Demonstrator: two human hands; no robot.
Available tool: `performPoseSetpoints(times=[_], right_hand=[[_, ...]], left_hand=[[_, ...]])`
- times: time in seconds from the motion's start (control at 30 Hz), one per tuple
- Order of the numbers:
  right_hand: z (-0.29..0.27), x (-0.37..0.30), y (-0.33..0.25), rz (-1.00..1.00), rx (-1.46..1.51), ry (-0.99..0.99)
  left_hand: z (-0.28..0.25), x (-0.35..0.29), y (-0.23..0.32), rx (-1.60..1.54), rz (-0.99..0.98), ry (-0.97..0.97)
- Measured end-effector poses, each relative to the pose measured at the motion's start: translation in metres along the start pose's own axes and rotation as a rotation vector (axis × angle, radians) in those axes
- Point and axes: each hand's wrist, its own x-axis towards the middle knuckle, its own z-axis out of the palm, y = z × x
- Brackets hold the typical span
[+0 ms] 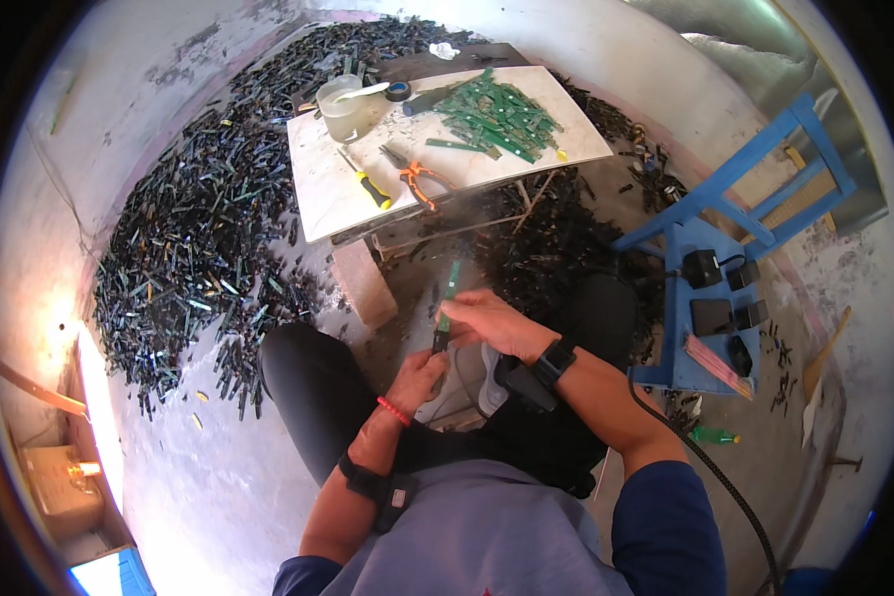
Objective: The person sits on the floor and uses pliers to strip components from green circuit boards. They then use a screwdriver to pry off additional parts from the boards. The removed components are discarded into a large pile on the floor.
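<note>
Over my lap, both hands are closed around a narrow strip. Its upper end is a green circuit board strip, and its lower part is a dark casing. My left hand grips the dark end from below. My right hand pinches the strip farther up, where green meets dark. The fingers partly hide the join. Ahead, a white-topped table carries a pile of similar green board strips, orange-handled pliers and a yellow-and-black screwdriver.
A cloudy plastic jug and a tape roll stand on the table. Dark strips heap across the floor at left and behind. At right, a blue chair holds black devices; a black cable runs past my right arm.
</note>
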Motion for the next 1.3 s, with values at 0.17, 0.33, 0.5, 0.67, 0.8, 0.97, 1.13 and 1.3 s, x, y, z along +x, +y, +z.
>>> performPoseSetpoints(times=[0.17, 0.33, 0.5, 0.67, 0.8, 0.97, 1.13, 1.3], right_hand=[[-0.002, -0.001, 0.005, -0.04, -0.025, 0.012], [-0.005, -0.003, 0.011, -0.027, -0.13, -0.062], [-0.007, 0.004, 0.021, -0.128, -0.087, 0.033], [-0.02, 0.01, 0.021, -0.233, -0.147, 0.317], [-0.05, -0.002, -0.005, -0.509, -0.53, 0.743], [-0.15, -0.037, -0.03, -0.596, -0.585, 1.308], [-0.117, -0.048, -0.052, -0.545, 0.078, 0.861], [-0.064, -0.033, -0.048, -0.297, -0.236, 0.328]], left_hand=[[0.0, 0.005, -0.004, -0.112, -0.024, -0.036], [0.003, 0.007, -0.003, -0.129, -0.061, -0.043], [0.007, 0.004, 0.007, -0.219, -0.059, -0.054], [0.01, 0.012, 0.004, -0.242, -0.06, 0.063], [0.003, 0.018, -0.008, -0.174, -0.082, 0.074], [0.004, 0.023, -0.009, -0.17, -0.107, 0.111], [0.006, 0.024, -0.008, -0.206, -0.113, 0.144], [0.005, 0.02, -0.006, -0.231, -0.054, 0.149]])
